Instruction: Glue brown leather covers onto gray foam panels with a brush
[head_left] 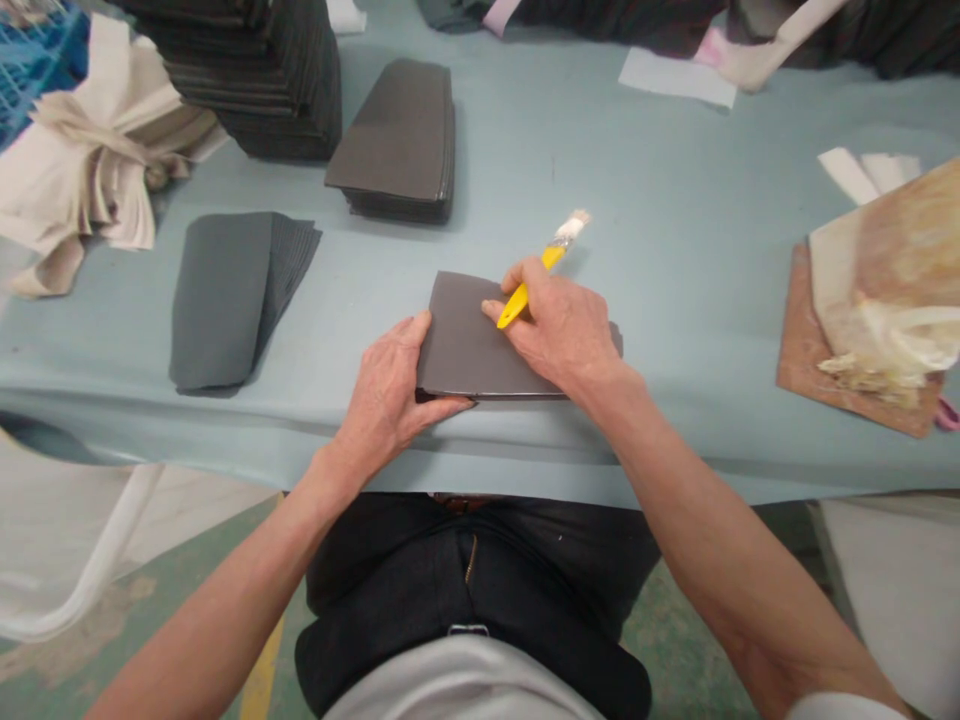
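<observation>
A flat dark grey panel (480, 345) lies on the table in front of me. My left hand (394, 375) grips its left end, with the thumb along the near edge and the fingers at the left side. Above the panel's right half, my right hand (559, 315) holds a paintbrush (553, 256) with a yellow handle. The pale bristles point away from me, over the table, and the handle's end points back toward the panel. My right hand covers part of the panel's right side.
Left of the panel lies a fanned pile of dark grey pieces (221, 300). Behind it stand a neat stack (397, 130), a tall dark stack (292, 80) and tied beige cloth strips (112, 150). A glue-crusted container (885, 260) sits on a brown board (802, 350) at right.
</observation>
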